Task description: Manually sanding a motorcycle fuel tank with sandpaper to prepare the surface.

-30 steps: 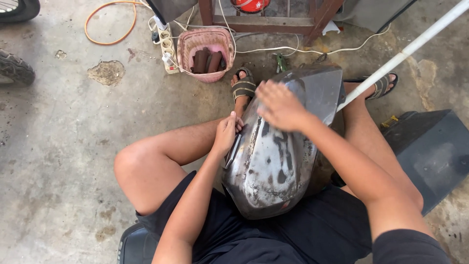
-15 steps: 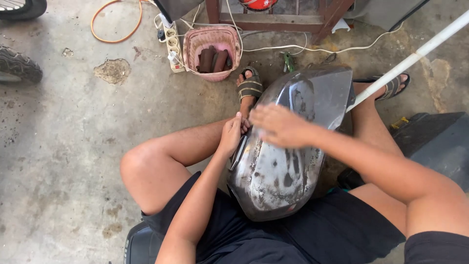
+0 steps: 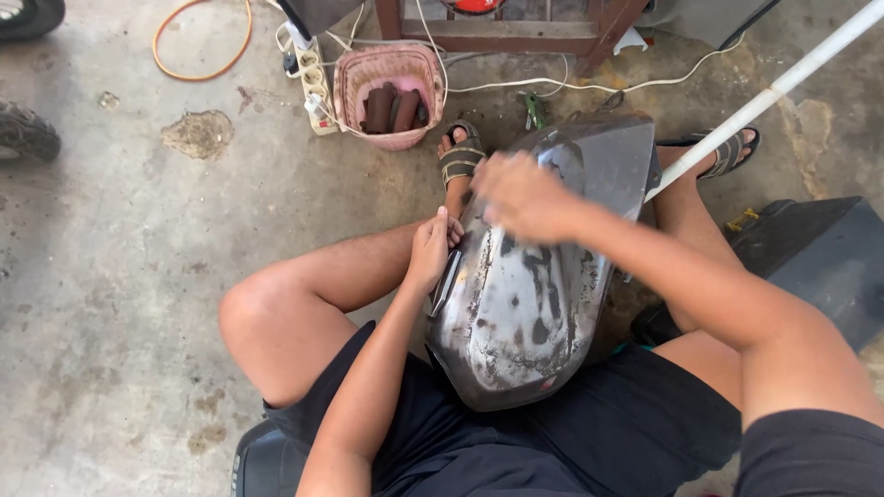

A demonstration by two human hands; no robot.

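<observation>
A bare-metal motorcycle fuel tank [image 3: 525, 322], grey with dark patches, stands tilted between my knees as I sit. My left hand [image 3: 431, 250] grips the tank's left edge, thumb up. My right hand [image 3: 525, 198] presses on the tank's upper surface and is blurred by motion. Whether anything lies under its palm is hidden. My left foot in a sandal [image 3: 458, 161] rests just beyond the tank.
A pink basket [image 3: 354, 87] with dark cylinders sits ahead, next to a white power strip [image 3: 318, 87] and an orange cable [image 3: 198, 69]. A white pipe [image 3: 783, 87] slants at the right above a black panel [image 3: 829, 258]. A tyre [image 3: 23, 138] is at the left edge.
My right hand has slid toward me and back up over the tank's upper surface. My left hand has kept its grip on the edge.
</observation>
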